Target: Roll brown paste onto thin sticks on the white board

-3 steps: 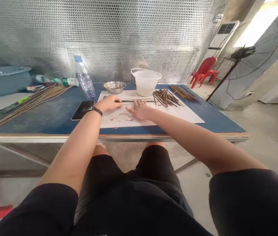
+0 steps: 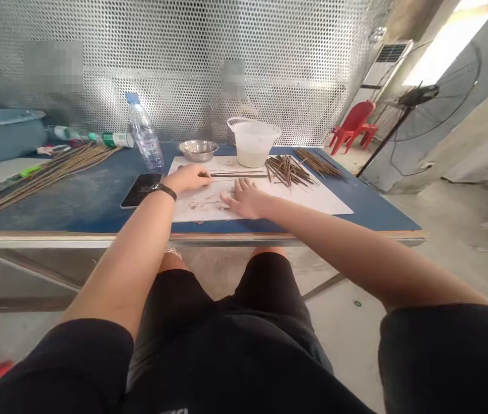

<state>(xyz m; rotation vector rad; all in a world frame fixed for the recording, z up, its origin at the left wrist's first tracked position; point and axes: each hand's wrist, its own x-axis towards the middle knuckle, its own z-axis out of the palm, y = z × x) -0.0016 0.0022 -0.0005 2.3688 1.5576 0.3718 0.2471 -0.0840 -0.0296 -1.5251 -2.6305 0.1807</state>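
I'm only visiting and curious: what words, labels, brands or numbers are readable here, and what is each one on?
Nothing can be read.
Water bottle: label too blurred to read.
Green-labelled bottle lying on its side: print too small.
Black shorts: white print at the picture's bottom edge, cut off and unreadable.
Phone: dark screen, no text.
White sheet: brown smears only, no writing.

Black shorts (image 2: pixel 226 322), black sleeves (image 2: pixel 446 356) (dark wristband (image 2: pixel 164 190))
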